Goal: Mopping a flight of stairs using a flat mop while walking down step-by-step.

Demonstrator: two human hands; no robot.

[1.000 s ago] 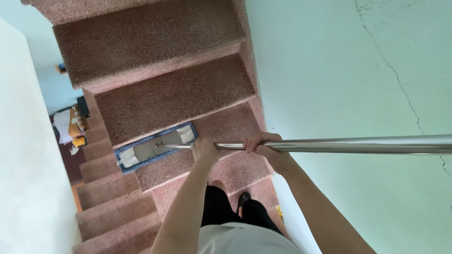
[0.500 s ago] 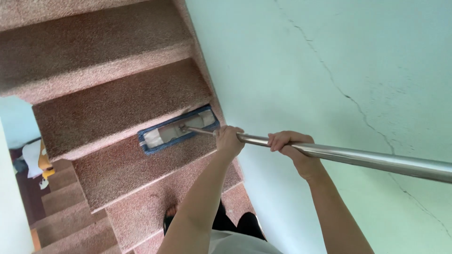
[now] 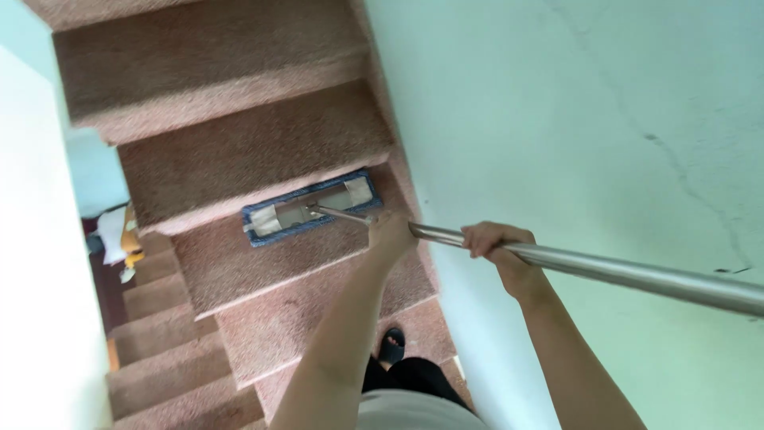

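A flat mop head (image 3: 309,208) with a blue fringe and a pale plate lies across a reddish speckled stair tread (image 3: 263,259), close against the riser behind it. Its shiny metal handle (image 3: 621,273) runs from the head toward the right edge. My left hand (image 3: 390,233) grips the handle low down, near the mop head. My right hand (image 3: 497,245) is wrapped around the handle a little higher up. Both arms reach down from the bottom of the view.
Reddish stone stairs (image 3: 239,151) rise ahead and drop away at lower left. A pale green wall (image 3: 573,119) with a thin crack bounds the right side, a white wall (image 3: 40,263) the left. My foot in a black sandal (image 3: 391,345) stands on a lower step.
The mop head stays on the same tread and sits slightly further from the right wall. My hands keep the same grip on the handle. The view has shifted, showing more of the left wall.
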